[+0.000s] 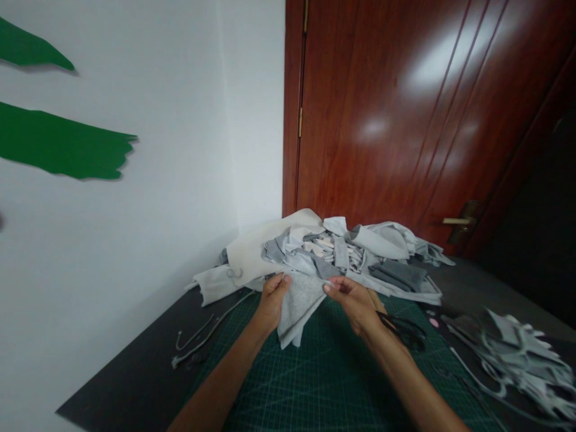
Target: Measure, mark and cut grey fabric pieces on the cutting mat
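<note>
A light grey piece of fabric (299, 303) hangs between my two hands, above a green cutting mat (315, 378). Its upper left corner is pinched between the thumb and fingers of my left hand (273, 298). My right hand (353, 300) pinches the upper right corner in the same way. The lower end of the cloth tapers downward and hangs loose. Just behind the hands lies a heap of grey and off-white fabric pieces (310, 252). Black-handled scissors (405, 330), partly blurred, lie beside my right wrist.
Pale cords (211, 336) lie at the left on the dark tabletop (135, 366). Another pile of grey scraps (526, 360) sits at the right. A folded dark grey cloth (398, 275) rests on the heap's right side. Behind stand a white wall and a brown door (382, 120).
</note>
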{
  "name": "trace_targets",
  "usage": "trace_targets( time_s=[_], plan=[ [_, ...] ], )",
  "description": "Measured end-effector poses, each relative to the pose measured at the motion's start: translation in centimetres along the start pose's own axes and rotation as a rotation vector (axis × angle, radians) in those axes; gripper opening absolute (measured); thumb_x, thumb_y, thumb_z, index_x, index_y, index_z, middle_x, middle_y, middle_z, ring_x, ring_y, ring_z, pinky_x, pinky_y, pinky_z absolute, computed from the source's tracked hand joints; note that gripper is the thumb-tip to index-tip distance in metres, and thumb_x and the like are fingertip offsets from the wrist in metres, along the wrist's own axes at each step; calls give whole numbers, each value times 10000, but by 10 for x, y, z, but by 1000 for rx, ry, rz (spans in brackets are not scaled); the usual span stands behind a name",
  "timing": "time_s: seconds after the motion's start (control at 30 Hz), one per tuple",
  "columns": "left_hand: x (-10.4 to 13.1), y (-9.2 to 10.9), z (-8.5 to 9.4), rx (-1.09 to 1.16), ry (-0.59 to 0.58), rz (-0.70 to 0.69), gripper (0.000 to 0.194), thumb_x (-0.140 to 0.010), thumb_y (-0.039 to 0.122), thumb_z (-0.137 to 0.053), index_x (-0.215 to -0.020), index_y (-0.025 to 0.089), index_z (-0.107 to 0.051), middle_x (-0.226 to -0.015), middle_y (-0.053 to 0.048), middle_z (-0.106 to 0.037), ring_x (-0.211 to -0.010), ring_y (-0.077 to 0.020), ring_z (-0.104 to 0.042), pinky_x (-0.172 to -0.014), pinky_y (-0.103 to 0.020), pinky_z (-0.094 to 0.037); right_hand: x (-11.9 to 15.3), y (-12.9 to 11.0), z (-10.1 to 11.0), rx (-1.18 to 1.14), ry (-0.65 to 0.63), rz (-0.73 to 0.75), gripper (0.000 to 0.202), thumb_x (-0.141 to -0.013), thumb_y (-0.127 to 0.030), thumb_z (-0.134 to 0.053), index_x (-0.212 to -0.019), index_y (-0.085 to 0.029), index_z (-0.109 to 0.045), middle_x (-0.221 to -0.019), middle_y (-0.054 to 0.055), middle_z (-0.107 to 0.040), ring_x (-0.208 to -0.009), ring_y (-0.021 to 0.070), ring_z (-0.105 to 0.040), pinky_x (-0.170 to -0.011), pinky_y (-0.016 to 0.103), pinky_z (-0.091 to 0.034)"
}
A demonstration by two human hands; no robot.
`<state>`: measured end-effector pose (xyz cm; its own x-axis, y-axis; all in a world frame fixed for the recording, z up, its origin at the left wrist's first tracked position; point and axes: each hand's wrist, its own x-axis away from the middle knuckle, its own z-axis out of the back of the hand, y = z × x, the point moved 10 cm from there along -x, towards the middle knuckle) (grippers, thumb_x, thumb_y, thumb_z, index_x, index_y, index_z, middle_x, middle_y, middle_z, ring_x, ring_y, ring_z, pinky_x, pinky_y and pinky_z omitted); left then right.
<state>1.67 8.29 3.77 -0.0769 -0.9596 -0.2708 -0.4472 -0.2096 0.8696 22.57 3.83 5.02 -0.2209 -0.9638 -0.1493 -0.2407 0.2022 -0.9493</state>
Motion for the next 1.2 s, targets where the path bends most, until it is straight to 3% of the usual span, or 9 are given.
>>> trace_targets(
  time_s=[0.2, 0.43, 0.6, 0.73, 0.8, 0.93, 1.07, 1.13, 1.2],
  plan=[
    [-1, 10, -5, -48, -45, -84, 464, -698, 572, -845, -657, 170, -618, -646, 28, -503, -652, -132, -427, -629, -254, -348, 2, -15, 2, 20, 10, 76, 508, -432, -561, -975, -639, -223, -657, -622, -31, -581, -631, 145, -494, -641, 290, -408],
    [-1, 7, -9, -4, -57, -82, 440, -713, 551, -849, -680, 164, -641, -659, 26, -531, -651, -128, -428, -642, -255, -354, 3, -17, 2, -47, 18, 81, 469, -457, -493, -982, -648, -222, -650, -650, -34, -604, -638, 147, -492, -671, 303, -387],
    [1, -4, -15, 86, -70, 16, 420, -648, 516, -904, -731, 165, -688, -706, 5, -612, -689, -147, -510, -683, -264, -401, 8, -23, -1, -117, 26, 141, 435, -548, -493, -949, -714, -230, -645, -615, -62, -524, -603, 129, -438, -637, 290, -358],
    [9, -19, -28, 133, -202, 193, 435, -571, 433, -956, -858, 176, -755, -791, -42, -694, -749, -197, -605, -749, -309, -454, 12, -24, -6, -52, 29, 163, 479, -536, -503, -949, -786, -238, -638, -661, -46, -594, -627, 141, -501, -655, 294, -398],
    [13, -19, -33, 96, -275, 217, 472, -558, 416, -965, -917, 178, -772, -827, -59, -712, -753, -210, -626, -750, -320, -462, 13, -23, -10, 17, 13, 145, 513, -498, -508, -959, -783, -240, -628, -663, -30, -628, -631, 160, -536, -647, 304, -415],
    [15, 5, -41, -87, -358, 57, 500, -586, 384, -956, -1005, 172, -786, -950, -89, -739, -847, -236, -656, -802, -322, -470, 18, -22, -19, 84, -38, 105, 520, -451, -482, -980, -738, -229, -627, -662, -10, -655, -635, 174, -568, -627, 305, -424],
    [18, 27, -46, -214, -381, -110, 655, -571, 277, -963, -1190, 202, -761, -1106, -113, -750, -1078, -294, -648, -994, -367, -439, 23, -34, -22, 110, -68, 173, 442, -526, -474, -950, -703, -228, -629, -618, -26, -616, -595, 152, -528, -588, 289, -402],
    [20, 24, -50, -211, -402, -102, 642, -604, 301, -950, -1209, 203, -758, -1144, -119, -747, -1112, -312, -643, -1010, -379, -432, 25, -38, -25, 170, -90, 211, 395, -557, -450, -937, -697, -228, -641, -613, -25, -615, -589, 154, -527, -578, 290, -400],
    [22, 14, -54, -208, -426, -54, 512, -632, 359, -936, -1091, 181, -795, -1055, -113, -756, -1027, -307, -662, -937, -367, -457, 26, -35, -30, 236, -128, 217, 361, -566, -421, -931, -699, -228, -656, -628, -16, -636, -598, 167, -553, -582, 299, -413]
  ],
)
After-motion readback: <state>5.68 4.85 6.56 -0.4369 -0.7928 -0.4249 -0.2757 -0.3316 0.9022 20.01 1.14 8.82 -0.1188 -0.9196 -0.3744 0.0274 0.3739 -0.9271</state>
